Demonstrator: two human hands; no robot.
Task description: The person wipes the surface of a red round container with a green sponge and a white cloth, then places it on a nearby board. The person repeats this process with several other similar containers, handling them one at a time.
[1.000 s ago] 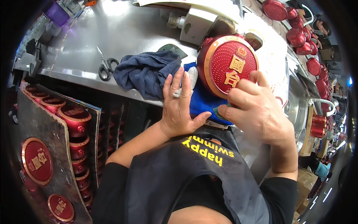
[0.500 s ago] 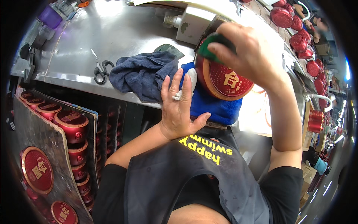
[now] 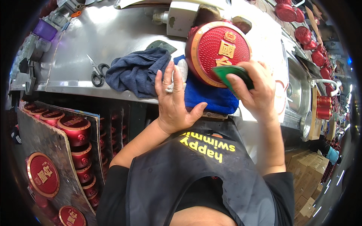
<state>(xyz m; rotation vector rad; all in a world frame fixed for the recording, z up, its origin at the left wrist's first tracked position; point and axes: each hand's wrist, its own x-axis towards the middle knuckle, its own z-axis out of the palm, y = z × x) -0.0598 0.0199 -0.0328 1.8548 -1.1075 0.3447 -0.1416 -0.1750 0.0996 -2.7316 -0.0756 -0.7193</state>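
My right hand (image 3: 256, 90) is closed on a flat green scraper (image 3: 230, 72), its edge at the lower right of a red round drum-shaped piece (image 3: 206, 51). This piece has a gold rim, a dotted red face and raised gold characters. It is tilted so its face shows, above a folded blue cloth (image 3: 207, 98). To its left, my left hand (image 3: 171, 101) is open, with fingers apart and nothing gripped. White wrapping or cloth (image 3: 182, 69) shows at its fingers; I cannot tell which. A crumpled dark grey towel (image 3: 137, 71) lies beside those fingers.
Scissors with black handles (image 3: 98, 75) lie on the metal worktop (image 3: 75, 56), left of the towel. A white machine housing (image 3: 181, 19) stands behind. At lower left, a worn board rack (image 3: 56, 150) holds several red drum pieces. A sink (image 3: 296, 88) lies at right.
The scraper in my right hand has moved from the drum piece's upper part down to its lower right, uncovering the upper face. The piece appears turned. My left hand stays open.
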